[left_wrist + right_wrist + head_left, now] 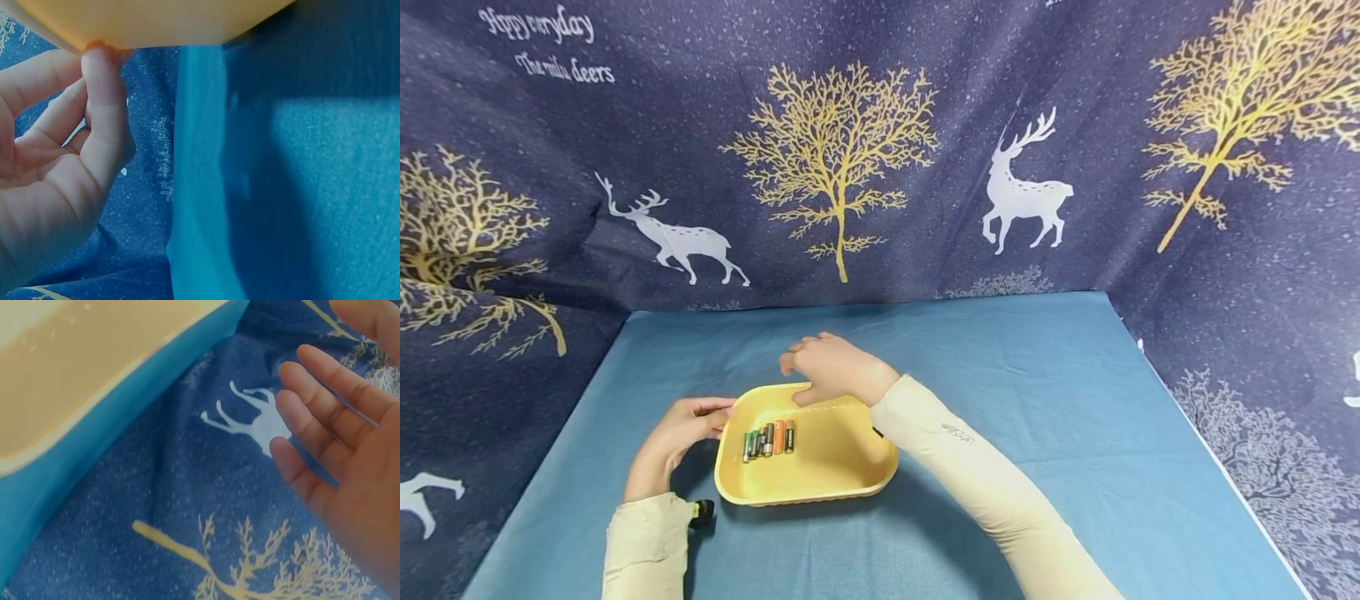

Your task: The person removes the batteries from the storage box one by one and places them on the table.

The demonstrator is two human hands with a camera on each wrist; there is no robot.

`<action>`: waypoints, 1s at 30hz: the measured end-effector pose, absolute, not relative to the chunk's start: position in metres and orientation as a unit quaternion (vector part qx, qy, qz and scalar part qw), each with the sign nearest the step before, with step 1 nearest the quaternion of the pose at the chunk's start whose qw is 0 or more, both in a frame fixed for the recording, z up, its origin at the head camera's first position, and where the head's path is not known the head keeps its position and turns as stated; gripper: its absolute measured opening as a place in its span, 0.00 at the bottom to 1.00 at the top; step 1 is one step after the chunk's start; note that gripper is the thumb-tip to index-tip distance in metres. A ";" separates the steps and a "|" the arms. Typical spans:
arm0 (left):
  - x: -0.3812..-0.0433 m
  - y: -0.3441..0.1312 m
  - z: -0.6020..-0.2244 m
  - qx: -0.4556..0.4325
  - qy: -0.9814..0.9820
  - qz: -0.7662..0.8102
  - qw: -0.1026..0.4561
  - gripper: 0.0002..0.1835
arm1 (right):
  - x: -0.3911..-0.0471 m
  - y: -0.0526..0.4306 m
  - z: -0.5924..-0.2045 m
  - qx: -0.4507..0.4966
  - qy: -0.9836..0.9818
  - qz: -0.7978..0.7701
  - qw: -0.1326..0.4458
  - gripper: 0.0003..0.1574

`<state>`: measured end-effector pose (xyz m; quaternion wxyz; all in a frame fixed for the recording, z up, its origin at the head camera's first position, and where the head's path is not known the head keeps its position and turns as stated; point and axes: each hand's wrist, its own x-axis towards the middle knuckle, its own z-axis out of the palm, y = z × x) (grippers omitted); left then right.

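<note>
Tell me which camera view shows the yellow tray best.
The head view: nearly the whole tray shows, rim and inside, with the batteries in it. The left wrist view catches only part of its outside, pinched by the left hand; the right wrist view, a cut-off stretch of rim and inside.

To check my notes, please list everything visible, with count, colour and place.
Flat fabric tablecloth: one, blue, foreground.
Shallow round-cornered tray: one, yellow, over tablecloth.
Cylindrical batteries: six, mainly green, black, orange, tray's left part.
Printed fabric backdrop: count unclear, dark blue with white deer, golden trees, behind and beside tablecloth.
Small device: one, black, near tray's left end.
Fabric sleeves: two, cream, on forearms.
Left hand: one, bare, pinching tray's left edge.
Right hand: one, bare, empty, over tray's far rim.
</note>
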<state>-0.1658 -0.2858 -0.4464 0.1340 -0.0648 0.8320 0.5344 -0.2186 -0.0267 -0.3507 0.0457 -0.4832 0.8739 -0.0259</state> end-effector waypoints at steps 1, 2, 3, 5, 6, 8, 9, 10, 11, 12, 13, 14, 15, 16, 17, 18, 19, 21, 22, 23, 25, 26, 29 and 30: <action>-0.166 -0.285 -0.446 -0.065 0.831 0.535 0.134 0.22 | -0.218 -0.030 -0.352 -0.485 0.873 -0.028 0.047 0.21; -0.166 -0.285 -0.446 -0.066 0.831 0.536 0.134 0.22 | -0.218 -0.032 -0.354 -0.488 0.871 -0.029 0.047 0.20; -0.166 -0.285 -0.446 -0.065 0.832 0.534 0.135 0.23 | -0.218 -0.035 -0.356 -0.489 0.870 -0.030 0.048 0.20; -0.166 -0.286 -0.447 -0.066 0.833 0.532 0.137 0.23 | -0.218 -0.040 -0.361 -0.492 0.869 -0.030 0.051 0.21; -0.166 -0.286 -0.448 -0.068 0.833 0.531 0.138 0.23 | -0.219 -0.043 -0.363 -0.492 0.868 -0.032 0.055 0.21; -0.166 -0.287 -0.448 -0.068 0.835 0.529 0.138 0.22 | -0.219 -0.048 -0.368 -0.494 0.867 -0.030 0.063 0.22; -0.166 -0.287 -0.448 -0.067 0.835 0.529 0.139 0.22 | -0.219 -0.051 -0.371 -0.494 0.866 -0.028 0.067 0.22; -0.166 -0.287 -0.448 -0.068 0.834 0.530 0.139 0.22 | -0.219 -0.053 -0.373 -0.494 0.866 -0.026 0.071 0.22; -0.166 -0.287 -0.448 -0.068 0.833 0.532 0.138 0.22 | -0.219 -0.055 -0.375 -0.493 0.867 -0.023 0.075 0.22; -0.166 -0.287 -0.448 -0.068 0.832 0.533 0.138 0.22 | -0.219 -0.057 -0.378 -0.492 0.867 -0.018 0.077 0.22; -0.166 -0.287 -0.448 -0.067 0.831 0.535 0.138 0.22 | -0.218 -0.059 -0.380 -0.491 0.867 -0.013 0.079 0.22; -0.166 -0.287 -0.448 -0.067 0.831 0.535 0.138 0.22 | -0.218 -0.060 -0.382 -0.490 0.868 -0.010 0.082 0.22; -0.166 -0.287 -0.447 -0.068 0.830 0.536 0.139 0.22 | -0.218 -0.062 -0.385 -0.488 0.868 -0.009 0.086 0.22; -0.166 -0.287 -0.447 -0.069 0.830 0.536 0.139 0.22 | -0.218 -0.063 -0.387 -0.487 0.869 -0.008 0.091 0.23; -0.166 -0.287 -0.447 -0.069 0.830 0.535 0.139 0.22 | -0.218 -0.064 -0.390 -0.487 0.868 -0.006 0.094 0.23; -0.166 -0.286 -0.447 -0.069 0.831 0.534 0.139 0.22 | -0.217 -0.066 -0.393 -0.486 0.868 -0.007 0.100 0.23; -0.166 -0.286 -0.447 -0.068 0.832 0.533 0.139 0.22 | -0.217 -0.067 -0.395 -0.485 0.868 -0.007 0.105 0.23; -0.166 -0.286 -0.446 -0.067 0.833 0.531 0.139 0.22 | -0.216 -0.069 -0.401 -0.485 0.867 -0.002 0.112 0.23; -0.166 -0.286 -0.446 -0.065 0.834 0.531 0.138 0.22 | -0.215 -0.070 -0.403 -0.484 0.868 0.000 0.114 0.22; -0.166 -0.286 -0.446 -0.065 0.834 0.531 0.138 0.22 | -0.214 -0.071 -0.406 -0.483 0.868 0.005 0.116 0.22; -0.166 -0.286 -0.447 -0.064 0.834 0.531 0.137 0.22 | -0.213 -0.073 -0.410 -0.482 0.867 0.016 0.120 0.21; -0.166 -0.286 -0.447 -0.064 0.834 0.531 0.137 0.22 | -0.212 -0.074 -0.412 -0.482 0.868 0.022 0.123 0.21; -0.166 -0.287 -0.447 -0.065 0.833 0.532 0.137 0.22 | -0.210 -0.076 -0.418 -0.474 0.870 0.037 0.132 0.24; -0.166 -0.287 -0.446 -0.064 0.833 0.532 0.138 0.22 | -0.210 -0.077 -0.420 -0.471 0.871 0.040 0.135 0.25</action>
